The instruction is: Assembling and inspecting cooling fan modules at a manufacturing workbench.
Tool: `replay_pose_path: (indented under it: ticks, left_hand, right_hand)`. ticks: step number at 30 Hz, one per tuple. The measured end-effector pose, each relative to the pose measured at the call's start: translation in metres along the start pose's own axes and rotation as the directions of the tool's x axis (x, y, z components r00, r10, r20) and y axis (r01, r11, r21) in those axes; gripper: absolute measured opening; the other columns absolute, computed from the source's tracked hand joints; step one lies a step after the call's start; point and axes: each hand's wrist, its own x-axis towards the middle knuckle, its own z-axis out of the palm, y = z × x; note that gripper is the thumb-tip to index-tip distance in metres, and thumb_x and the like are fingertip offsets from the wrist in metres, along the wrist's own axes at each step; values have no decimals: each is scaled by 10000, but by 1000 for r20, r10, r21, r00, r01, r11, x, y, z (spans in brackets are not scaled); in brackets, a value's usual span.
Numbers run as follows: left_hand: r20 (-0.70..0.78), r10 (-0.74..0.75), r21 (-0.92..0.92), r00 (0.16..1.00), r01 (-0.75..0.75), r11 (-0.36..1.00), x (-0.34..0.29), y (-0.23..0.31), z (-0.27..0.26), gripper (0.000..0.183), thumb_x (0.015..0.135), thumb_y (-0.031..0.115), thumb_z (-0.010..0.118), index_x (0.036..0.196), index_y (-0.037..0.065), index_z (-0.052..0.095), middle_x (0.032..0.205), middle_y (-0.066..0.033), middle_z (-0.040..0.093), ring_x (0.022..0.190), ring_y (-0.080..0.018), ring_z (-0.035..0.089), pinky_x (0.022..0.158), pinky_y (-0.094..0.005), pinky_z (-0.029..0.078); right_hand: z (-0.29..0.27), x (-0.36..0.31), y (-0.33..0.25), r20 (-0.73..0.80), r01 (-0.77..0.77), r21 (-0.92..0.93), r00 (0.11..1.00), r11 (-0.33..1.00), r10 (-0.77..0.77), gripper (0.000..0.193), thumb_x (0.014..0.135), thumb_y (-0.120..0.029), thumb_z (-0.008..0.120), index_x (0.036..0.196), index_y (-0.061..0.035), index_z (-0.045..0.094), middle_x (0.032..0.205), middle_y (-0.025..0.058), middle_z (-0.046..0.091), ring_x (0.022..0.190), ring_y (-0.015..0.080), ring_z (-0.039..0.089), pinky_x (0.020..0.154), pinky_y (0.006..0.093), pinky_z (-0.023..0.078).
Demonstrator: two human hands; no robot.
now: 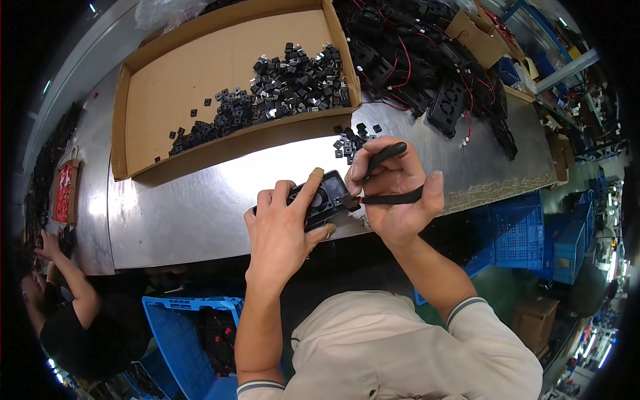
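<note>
My left hand (279,223) grips a black rectangular plastic housing (325,209) with a round speaker-like part in it, close to the table's front edge. In my right hand (399,207) is a pair of black-handled pliers (393,199); their handles are spread apart. The jaws of the pliers meet the right end of the housing, and my fingers partly hide what they touch there. Just beyond my right hand lies a small group of black square parts (348,145) on the metal table.
A shallow cardboard box (193,57) holds heaps of small black parts. Black housings with red wires (445,110) pile up at the back right. Blue crates (190,353) stand below the table edge. At far left, another person's arm (70,270) reaches toward a box of red parts (65,192).
</note>
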Motion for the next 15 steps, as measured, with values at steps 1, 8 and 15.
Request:
replay_pose_path:
  ticks: [1, 8, 15]
  left_hand:
    - [-7, 4, 3, 1000, -4, 1000, 0, 0, 0, 813, 704, 298, 833, 1431, 302, 470, 1182, -87, 550, 1086, -307, 527, 870, -517, 437]
    - [44, -22, -6, 999, 23, 1000, 2, 3, -6, 794, 733, 318, 818, 1444, 295, 465, 1166, -106, 545, 1097, -315, 518, 896, -486, 427]
    - [57, 18, 37, 998, -20, 999, 6, 3, -9, 793, 725, 308, 820, 1436, 278, 472, 1124, -104, 551, 1051, -313, 532, 856, -470, 449]
  right_hand:
    - [0, 0, 0, 4, 4, -8, 1000, 1000, -4, 859, 875, -755, 294, 1159, 24, 518, 902, 162, 556, 808, 226, 523, 695, 344, 438]
    - [0, 4, -5, 3, 1, -14, 1000, 1000, -1, 847, 876, -745, 293, 1160, 20, 521, 889, 163, 558, 805, 228, 529, 696, 348, 440]
    - [-2, 2, -2, -9, -5, -23, 1000, 1000, 4, 841, 881, -736, 289, 1163, 21, 522, 892, 166, 562, 806, 232, 529, 707, 352, 435]
